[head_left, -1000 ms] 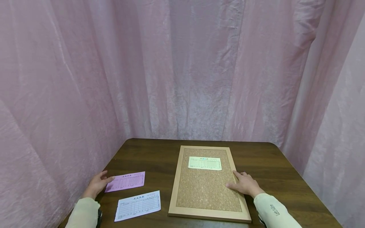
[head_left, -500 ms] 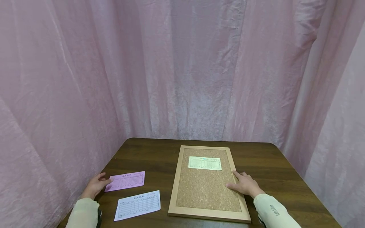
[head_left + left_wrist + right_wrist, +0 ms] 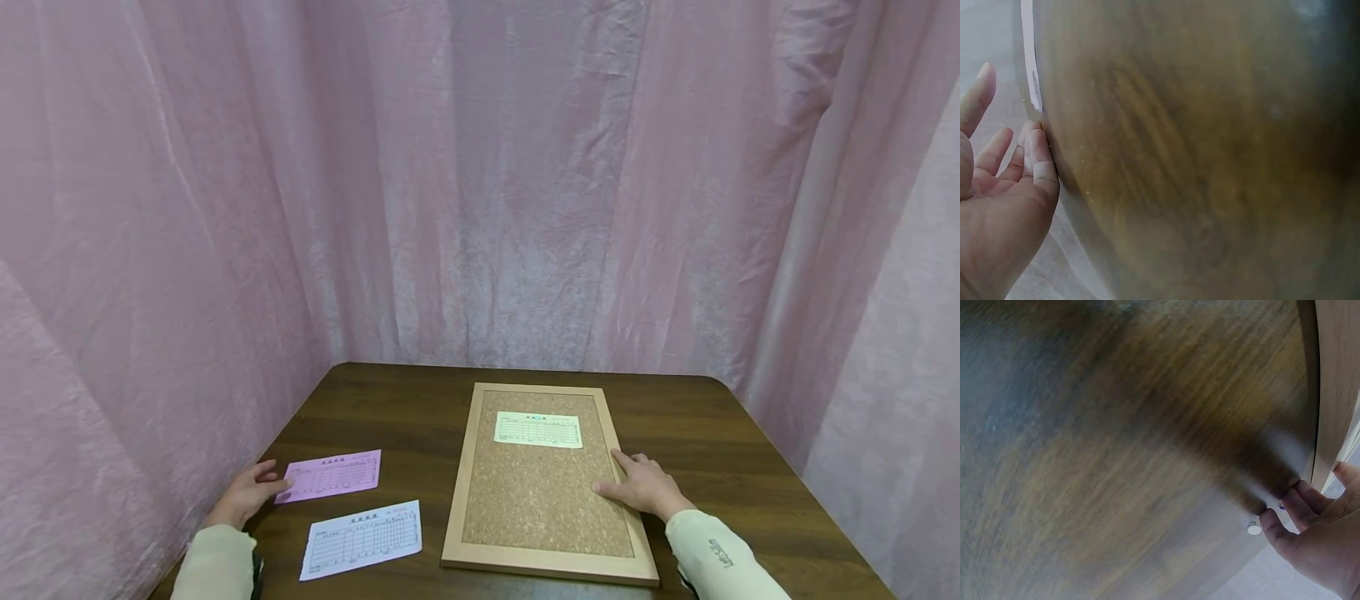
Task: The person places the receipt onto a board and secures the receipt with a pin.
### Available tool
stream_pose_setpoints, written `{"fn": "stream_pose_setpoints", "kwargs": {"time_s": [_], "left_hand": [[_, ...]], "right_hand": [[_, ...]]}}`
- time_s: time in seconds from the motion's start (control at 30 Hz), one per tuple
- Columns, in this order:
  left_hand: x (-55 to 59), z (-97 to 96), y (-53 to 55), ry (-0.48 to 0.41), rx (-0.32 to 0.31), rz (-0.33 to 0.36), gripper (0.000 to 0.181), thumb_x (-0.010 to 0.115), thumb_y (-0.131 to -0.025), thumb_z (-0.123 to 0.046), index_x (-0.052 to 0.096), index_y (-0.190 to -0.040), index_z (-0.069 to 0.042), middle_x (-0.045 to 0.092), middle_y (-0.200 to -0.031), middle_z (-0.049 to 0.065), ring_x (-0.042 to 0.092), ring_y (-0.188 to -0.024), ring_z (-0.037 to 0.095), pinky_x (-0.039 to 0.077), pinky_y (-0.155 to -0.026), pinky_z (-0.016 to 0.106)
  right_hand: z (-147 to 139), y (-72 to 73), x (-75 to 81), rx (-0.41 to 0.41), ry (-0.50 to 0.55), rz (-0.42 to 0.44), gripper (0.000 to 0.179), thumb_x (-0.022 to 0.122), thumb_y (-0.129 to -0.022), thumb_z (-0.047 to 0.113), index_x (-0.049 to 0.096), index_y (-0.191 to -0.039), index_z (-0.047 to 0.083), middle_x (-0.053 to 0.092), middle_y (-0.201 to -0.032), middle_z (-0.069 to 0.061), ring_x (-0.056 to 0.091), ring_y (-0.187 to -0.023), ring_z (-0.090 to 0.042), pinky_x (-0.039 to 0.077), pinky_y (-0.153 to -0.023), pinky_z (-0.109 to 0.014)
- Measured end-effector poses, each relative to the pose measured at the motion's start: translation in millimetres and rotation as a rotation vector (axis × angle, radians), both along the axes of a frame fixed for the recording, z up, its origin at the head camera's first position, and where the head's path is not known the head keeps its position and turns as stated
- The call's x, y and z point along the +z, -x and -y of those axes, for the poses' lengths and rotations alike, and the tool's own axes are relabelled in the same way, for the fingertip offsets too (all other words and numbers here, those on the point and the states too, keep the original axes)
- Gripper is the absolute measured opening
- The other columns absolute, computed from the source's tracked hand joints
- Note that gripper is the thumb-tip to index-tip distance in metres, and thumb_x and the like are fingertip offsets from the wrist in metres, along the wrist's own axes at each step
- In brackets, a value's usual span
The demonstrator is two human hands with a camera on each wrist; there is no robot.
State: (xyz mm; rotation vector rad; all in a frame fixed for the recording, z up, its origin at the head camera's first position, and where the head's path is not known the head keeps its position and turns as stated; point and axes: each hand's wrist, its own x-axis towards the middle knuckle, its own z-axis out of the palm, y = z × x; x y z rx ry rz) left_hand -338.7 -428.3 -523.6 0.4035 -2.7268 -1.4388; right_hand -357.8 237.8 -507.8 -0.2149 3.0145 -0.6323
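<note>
My left hand [image 3: 243,493] lies at the table's left side, thumb by the left end of a pink printed slip [image 3: 333,476]. In the left wrist view its thumb stands apart from the loosely bent fingers [image 3: 1040,153], which touch the tabletop with nothing gripped. My right hand [image 3: 643,486] rests over the right side of a wood-framed corkboard [image 3: 547,508], thumb on the cork. Its other fingers [image 3: 1277,534] reach the table beside the frame. A pale yellow-green slip [image 3: 538,430] lies on the upper cork, with a small blue spot at its top edge.
A white printed slip [image 3: 363,540] lies below the pink one, left of the board. In the right wrist view a small white pin-like object [image 3: 1254,529] stands by the right fingertips. Pink curtains [image 3: 525,208] hang behind and beside the dark wooden table [image 3: 420,400].
My left hand has drawn slightly down and left, its thumb sliding back toward the pink slip's end. The right hand, board and slips stay practically in place.
</note>
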Motion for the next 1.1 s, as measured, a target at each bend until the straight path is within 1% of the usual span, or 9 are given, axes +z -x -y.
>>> {"fn": "stream_pose_setpoints", "kwargs": {"time_s": [0.2,0.4,0.57,0.67,0.7,0.77,0.87,0.93,1.1], "left_hand": [[-0.4,0.8,-0.9,-0.009,-0.005,0.0,0.076,0.071,-0.09,-0.013,0.027,-0.143,0.019,0.039,-0.131,0.042,0.04,-0.12,0.053,0.03,-0.106,0.062],[-2.1,1.6,2.4,-0.039,0.007,0.028,0.08,0.076,-0.088,-0.021,0.032,-0.142,0.018,0.038,-0.135,0.042,0.039,-0.122,0.052,0.028,-0.107,0.061],[-3.5,2.6,6.3,-0.014,0.006,0.047,0.08,0.078,-0.087,-0.023,0.035,-0.14,0.019,0.037,-0.138,0.042,0.039,-0.125,0.054,0.028,-0.108,0.061],[-1.7,1.3,8.1,0.011,-0.017,0.054,0.078,0.077,-0.087,-0.02,0.035,-0.138,0.021,0.037,-0.139,0.043,0.038,-0.126,0.055,0.029,-0.108,0.061],[-0.8,0.1,8.0,0.021,-0.018,0.054,0.077,0.077,-0.086,-0.018,0.036,-0.138,0.022,0.039,-0.138,0.042,0.039,-0.126,0.054,0.03,-0.108,0.059],[1.8,-2.2,6.9,0.029,-0.033,0.056,0.075,0.076,-0.087,-0.015,0.036,-0.137,0.024,0.038,-0.137,0.043,0.038,-0.127,0.054,0.03,-0.108,0.059],[3.4,-4.1,5.3,0.027,-0.044,0.065,0.074,0.075,-0.087,-0.013,0.035,-0.136,0.026,0.037,-0.138,0.044,0.036,-0.128,0.055,0.03,-0.108,0.059],[3.5,-4.1,4.8,0.013,-0.052,0.072,0.072,0.073,-0.089,-0.011,0.033,-0.136,0.026,0.033,-0.14,0.045,0.033,-0.13,0.057,0.027,-0.109,0.061],[1.2,-2.8,5.7,0.001,-0.057,0.073,0.065,0.07,-0.09,-0.008,0.036,-0.135,0.025,0.035,-0.141,0.043,0.033,-0.13,0.057,0.025,-0.11,0.062]], "right_hand": [[0.9,-0.1,0.1,-0.001,0.002,0.005,0.093,0.066,-0.084,0.064,0.042,-0.148,0.0,0.044,-0.137,-0.037,0.04,-0.126,-0.059,0.033,-0.093,-0.075],[0.4,0.1,-0.6,0.003,0.003,-0.001,0.093,0.067,-0.084,0.064,0.043,-0.148,0.001,0.046,-0.135,-0.037,0.042,-0.124,-0.057,0.036,-0.092,-0.073],[0.3,-0.2,0.6,0.006,0.003,0.001,0.092,0.067,-0.085,0.062,0.043,-0.148,0.0,0.046,-0.135,-0.037,0.042,-0.123,-0.057,0.036,-0.091,-0.073],[0.3,0.0,1.6,0.007,-0.001,-0.002,0.091,0.067,-0.085,0.062,0.043,-0.148,0.0,0.045,-0.135,-0.038,0.042,-0.123,-0.058,0.036,-0.091,-0.073],[0.2,0.1,1.7,0.008,-0.002,-0.005,0.091,0.067,-0.085,0.061,0.043,-0.148,0.0,0.046,-0.135,-0.038,0.043,-0.123,-0.058,0.037,-0.091,-0.073],[0.1,0.5,1.4,0.007,-0.004,-0.007,0.091,0.067,-0.085,0.061,0.043,-0.148,0.0,0.045,-0.135,-0.038,0.042,-0.123,-0.058,0.036,-0.091,-0.073],[0.0,0.7,1.2,0.007,-0.006,-0.008,0.091,0.067,-0.085,0.062,0.043,-0.148,0.0,0.045,-0.135,-0.038,0.042,-0.124,-0.058,0.036,-0.092,-0.073],[-0.1,0.8,1.0,0.007,-0.005,-0.006,0.091,0.067,-0.085,0.062,0.043,-0.148,0.0,0.045,-0.135,-0.039,0.042,-0.124,-0.058,0.036,-0.092,-0.073],[-0.1,0.1,1.2,0.005,0.0,0.006,0.092,0.066,-0.085,0.062,0.042,-0.148,0.0,0.044,-0.136,-0.039,0.041,-0.124,-0.058,0.035,-0.092,-0.074]]}}
